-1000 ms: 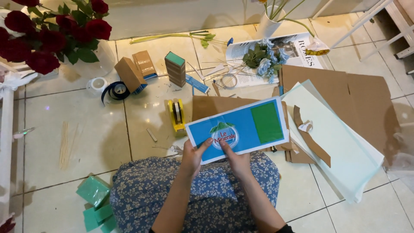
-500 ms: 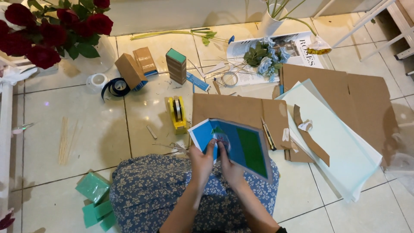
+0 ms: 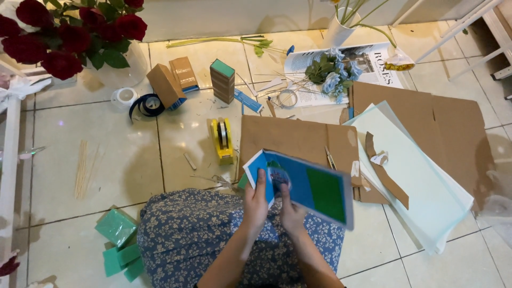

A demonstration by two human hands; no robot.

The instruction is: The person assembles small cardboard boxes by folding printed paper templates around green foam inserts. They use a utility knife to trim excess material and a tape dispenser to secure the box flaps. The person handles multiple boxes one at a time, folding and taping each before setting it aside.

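**Both hands grip a blue-and-green card**

Closest in, the left hand (image 3: 256, 198) and right hand (image 3: 291, 209) close their fingers on the near edge of a blue-and-green card (image 3: 309, 186), tilted above the lap. Beyond lie cardboard sheets (image 3: 290, 140) and a yellow tape dispenser (image 3: 222, 140).

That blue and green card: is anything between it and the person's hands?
No. Both the left hand and the right hand already grip the flat blue and green card directly at its near left end, above the lap; nothing visible lies between.
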